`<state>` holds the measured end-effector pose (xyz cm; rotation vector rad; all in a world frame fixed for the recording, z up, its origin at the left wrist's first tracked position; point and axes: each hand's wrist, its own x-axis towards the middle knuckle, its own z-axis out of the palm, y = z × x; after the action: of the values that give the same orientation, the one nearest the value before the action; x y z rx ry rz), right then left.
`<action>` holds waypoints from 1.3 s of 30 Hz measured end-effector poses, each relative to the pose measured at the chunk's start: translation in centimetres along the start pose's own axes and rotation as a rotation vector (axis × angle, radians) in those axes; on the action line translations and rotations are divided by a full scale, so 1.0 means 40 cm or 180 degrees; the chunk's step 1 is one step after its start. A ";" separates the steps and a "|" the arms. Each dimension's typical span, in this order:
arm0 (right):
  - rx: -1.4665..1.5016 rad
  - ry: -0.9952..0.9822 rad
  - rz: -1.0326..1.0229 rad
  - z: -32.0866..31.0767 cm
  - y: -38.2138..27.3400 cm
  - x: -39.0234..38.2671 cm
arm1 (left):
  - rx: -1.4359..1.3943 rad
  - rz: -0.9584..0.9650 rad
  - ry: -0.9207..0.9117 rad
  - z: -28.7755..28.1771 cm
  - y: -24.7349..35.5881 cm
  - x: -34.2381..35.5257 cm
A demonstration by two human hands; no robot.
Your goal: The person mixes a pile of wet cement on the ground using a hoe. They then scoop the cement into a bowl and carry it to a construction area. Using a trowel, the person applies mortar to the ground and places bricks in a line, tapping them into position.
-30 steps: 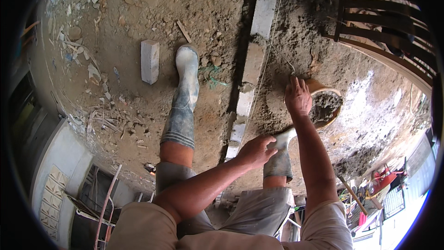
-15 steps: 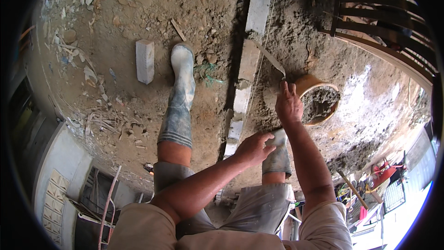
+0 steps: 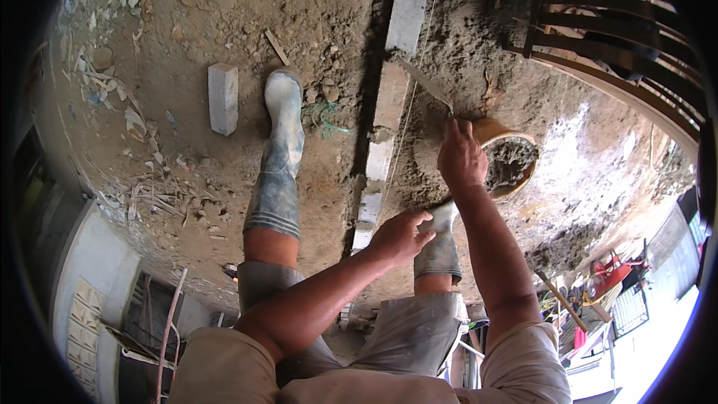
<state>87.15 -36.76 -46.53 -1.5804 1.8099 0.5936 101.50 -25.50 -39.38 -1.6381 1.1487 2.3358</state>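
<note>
My right hand [image 3: 462, 155] is closed round the handle of a trowel [image 3: 428, 87], whose blade reaches up and left to the row of blocks. The blade tip lies by the gap between a pale block [image 3: 407, 15] at the far end and a browner block [image 3: 391, 97] nearer me. A thin string [image 3: 411, 101] runs along the row's right side. Just right of that hand, a tilted bucket [image 3: 531, 138] holds grey mortar [image 3: 511, 162]. My left hand [image 3: 404, 238] hovers over my right knee and boot, empty, its fingers apart.
A loose block [image 3: 223, 99] lies on the dirt left of my left boot [image 3: 283, 105]. Green twine [image 3: 326, 120] and a wood strip [image 3: 277, 47] are near that boot. A slatted wooden frame [image 3: 621, 37] stands at the far right. Tools and a red wheelbarrow [image 3: 612, 275] sit lower right.
The whole view has shifted slightly, so things appear a little further left. The trowel stays in my right hand near the block joint, and my left hand remains empty.
</note>
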 end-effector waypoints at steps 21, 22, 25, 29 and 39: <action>0.0354 -0.0092 0.0272 0.035 0.002 0.029 | 0.0029 0.0000 -0.0042 0.001 0.007 0.009; 0.0371 -0.0086 0.0256 0.039 0.000 0.023 | 0.0005 0.0008 -0.0017 0.004 -0.001 0.008; 0.0464 0.0008 0.0183 0.038 -0.008 0.005 | 0.0006 0.0082 0.0019 0.005 -0.007 0.007; 0.0421 0.0036 0.0156 0.081 0.021 0.031 | 0.0032 -0.0013 -0.0059 0.008 0.009 0.010; 0.0949 0.0224 0.0174 0.042 0.139 -0.236 | 0.0065 0.0119 0.0069 0.037 -0.034 0.018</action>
<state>82.53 -28.15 -41.29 -1.3689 1.8983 0.2783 100.66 -23.89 -40.49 -1.6538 1.2135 2.3260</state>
